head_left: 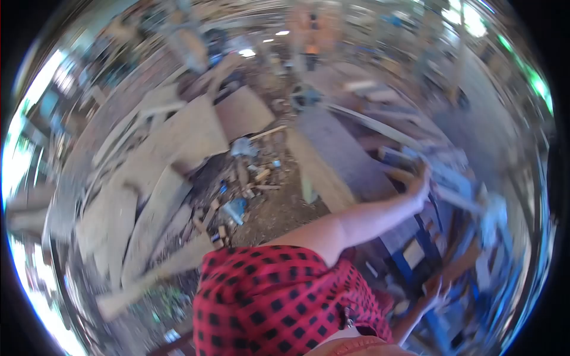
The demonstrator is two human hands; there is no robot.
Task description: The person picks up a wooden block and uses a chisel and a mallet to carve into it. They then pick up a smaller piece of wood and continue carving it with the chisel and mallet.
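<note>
Two hands reaching out: left hand (420, 185) touching blurred pale timber offcuts (442, 178) piled beside grey slab counter (347, 160); right hand (438, 295) lower, near blue metal frame (428, 228). Grip state: cannot tell. Offcuts probably stiff, light, splintery; best held mid-length.

This is a rough woodworking yard or carpentry workshop, partly open to daylight. Well to the left of the left hand (420, 185), sawn boards and plywood sheets (160, 178) lie heaped and overlapping on the ground. Between that heap and the hand, short wood offcuts (237, 196) and litter are scattered over bare dirt. The hand reaches over a long workbench (341, 160), and below it, near the right hand (438, 291), stands a blue-painted frame (415, 261). Everything farther off is blurred.
</note>
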